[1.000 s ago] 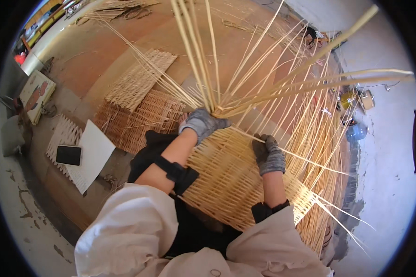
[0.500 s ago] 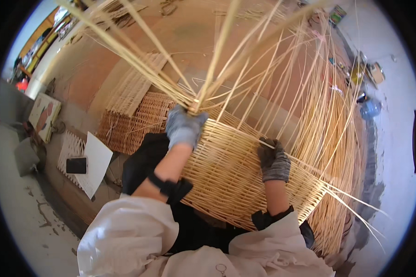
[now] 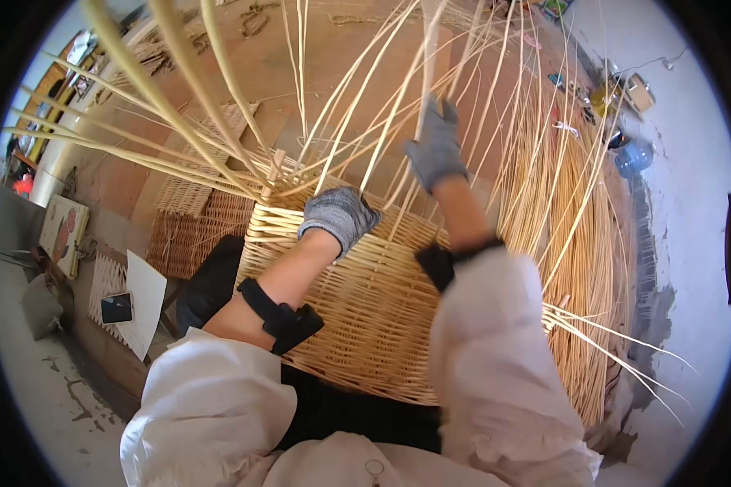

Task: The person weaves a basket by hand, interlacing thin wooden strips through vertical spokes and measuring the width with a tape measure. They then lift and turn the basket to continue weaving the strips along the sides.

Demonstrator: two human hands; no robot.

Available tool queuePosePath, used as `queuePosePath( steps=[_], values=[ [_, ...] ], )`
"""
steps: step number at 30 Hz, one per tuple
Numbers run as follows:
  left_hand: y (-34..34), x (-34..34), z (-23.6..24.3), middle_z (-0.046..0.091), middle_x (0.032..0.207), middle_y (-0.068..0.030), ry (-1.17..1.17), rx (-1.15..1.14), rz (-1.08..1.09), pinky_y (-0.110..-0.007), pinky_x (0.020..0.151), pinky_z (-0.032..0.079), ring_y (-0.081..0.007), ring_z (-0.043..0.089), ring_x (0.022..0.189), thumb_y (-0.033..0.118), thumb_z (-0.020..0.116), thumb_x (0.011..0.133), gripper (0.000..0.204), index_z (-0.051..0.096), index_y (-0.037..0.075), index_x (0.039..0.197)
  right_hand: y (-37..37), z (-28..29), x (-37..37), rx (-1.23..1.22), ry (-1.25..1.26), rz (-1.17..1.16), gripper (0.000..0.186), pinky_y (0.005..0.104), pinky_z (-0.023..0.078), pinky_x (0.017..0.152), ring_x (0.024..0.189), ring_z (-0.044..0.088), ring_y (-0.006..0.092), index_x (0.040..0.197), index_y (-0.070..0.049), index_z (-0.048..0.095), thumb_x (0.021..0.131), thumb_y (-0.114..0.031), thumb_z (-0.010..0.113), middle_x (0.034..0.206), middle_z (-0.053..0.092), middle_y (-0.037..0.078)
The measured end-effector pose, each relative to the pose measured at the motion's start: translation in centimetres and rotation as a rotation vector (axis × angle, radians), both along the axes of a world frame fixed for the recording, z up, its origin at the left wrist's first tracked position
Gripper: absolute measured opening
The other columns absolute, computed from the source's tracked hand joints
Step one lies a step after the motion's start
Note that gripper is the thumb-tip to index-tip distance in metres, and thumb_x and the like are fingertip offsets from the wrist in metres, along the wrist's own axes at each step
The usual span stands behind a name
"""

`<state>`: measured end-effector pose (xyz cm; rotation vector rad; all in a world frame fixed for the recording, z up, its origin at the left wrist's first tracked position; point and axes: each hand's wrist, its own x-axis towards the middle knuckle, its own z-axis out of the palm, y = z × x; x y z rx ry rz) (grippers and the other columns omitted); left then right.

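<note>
A pale woven wicker basket (image 3: pixel 357 325) lies across my lap, with long wicker rods standing up from its far edge. My left hand (image 3: pixel 339 219), in a grey knit glove, is closed over that edge near the left corner, fingers curled down among the rods and partly hidden. Farther out and to the right, my gloved right hand (image 3: pixel 439 150) is raised among the upright rods. Its fingers point up and its thumb stands apart, beside a blurred rod. At the left corner, several thick rods fan out around a short peg-like stake (image 3: pixel 277 162).
A large bundle of loose rods (image 3: pixel 564 227) lies to the right. Brown woven panels (image 3: pixel 199 227) rest on the floor at the left. Nearby are a phone (image 3: pixel 116 308) and a white board (image 3: pixel 144 296). A blue water bottle (image 3: pixel 633 158) stands by the right wall.
My right hand has left the basket's rim and reached up and away among the rods. My left hand has shifted from the corner to the right along the edge. The basket has moved left.
</note>
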<state>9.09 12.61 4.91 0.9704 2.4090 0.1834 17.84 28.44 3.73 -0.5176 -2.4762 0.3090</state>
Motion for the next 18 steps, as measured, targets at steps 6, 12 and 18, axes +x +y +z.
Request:
queuePosePath(
  steps=[6, 12, 18],
  values=[
    [0.0, -1.2, 0.9, 0.053, 0.11, -0.0135, -0.073, -0.089, 0.122, -0.034, 0.088, 0.037, -0.0288, 0.049, 0.103, 0.054, 0.054, 0.068, 0.061, 0.055, 0.005, 0.105, -4.5, 2.3, 5.0, -0.871, 0.971, 0.031, 0.063, 0.0324, 0.051, 0.054, 0.077, 0.053, 0.0192, 0.129, -0.006, 0.019, 0.075, 0.001, 0.049, 0.128, 0.024, 0.013],
    [0.0, 0.1, -0.4, 0.056, 0.106, -0.0105, -0.148, 0.129, 0.1, -0.036, 0.09, 0.033, -0.0256, 0.051, 0.101, 0.053, 0.049, 0.069, 0.055, 0.058, 0.01, 0.102, -0.7, 2.5, 0.1, -0.868, 0.401, -0.169, 0.064, 0.0289, 0.048, 0.061, 0.072, 0.052, 0.0231, 0.13, -0.008, 0.017, 0.076, -0.002, 0.051, 0.095, 0.044, 0.013],
    [-1.1, -0.5, -2.8, 0.062, 0.091, -0.0083, 0.056, 0.028, 0.133, -0.032, 0.08, 0.04, -0.0244, 0.057, 0.087, 0.047, 0.054, 0.073, 0.039, 0.064, 0.012, 0.088, -2.7, 0.3, 1.4, -0.935, 0.813, -0.11, 0.057, 0.0291, 0.048, 0.068, 0.073, 0.056, 0.0284, 0.121, -0.007, 0.028, 0.074, -0.018, 0.058, 0.094, 0.055, 0.015]
  ],
)
